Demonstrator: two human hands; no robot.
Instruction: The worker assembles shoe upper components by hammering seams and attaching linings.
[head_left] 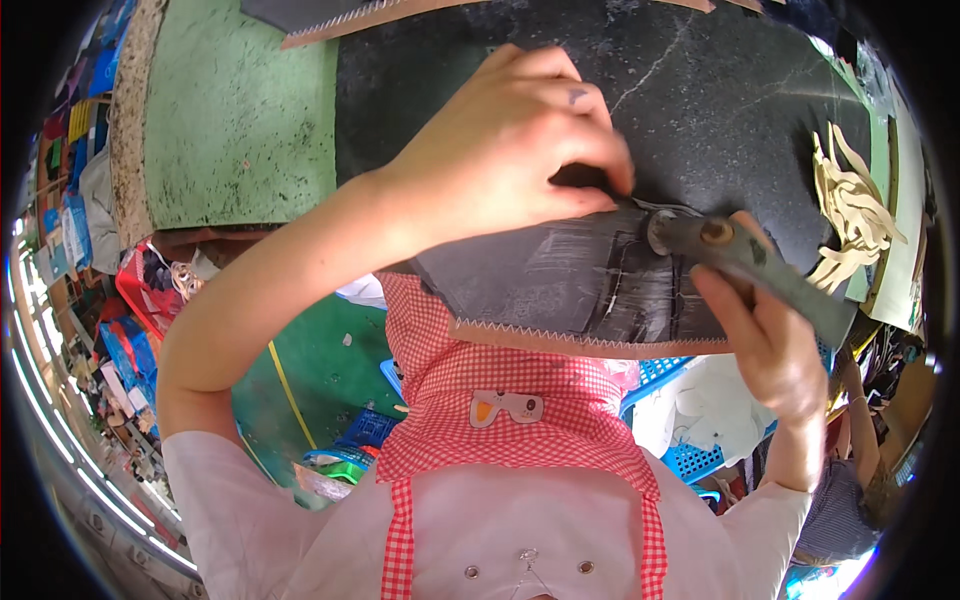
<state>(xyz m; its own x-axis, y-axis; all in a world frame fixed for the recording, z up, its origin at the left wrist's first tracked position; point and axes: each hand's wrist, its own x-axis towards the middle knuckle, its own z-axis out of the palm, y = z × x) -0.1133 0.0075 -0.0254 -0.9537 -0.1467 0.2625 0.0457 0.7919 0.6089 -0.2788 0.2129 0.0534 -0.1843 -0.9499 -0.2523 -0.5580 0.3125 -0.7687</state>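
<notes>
At 6 o'clock on the counter (235,120), the dark panel (525,270) looks light and pliable, best held at its 12 o'clock edge, where the left hand (530,125) curls, pinch unclear; at 3 o'clock, the right hand (768,345) grasps a hammer (765,262).

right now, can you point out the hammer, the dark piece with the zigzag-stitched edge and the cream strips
Hammer (785,280): head view, on the metal head.
Dark piece with the zigzag-stitched edge (535,275): head view, on its flat face.
Cream strips (858,228): head view, mid-pile.
</notes>
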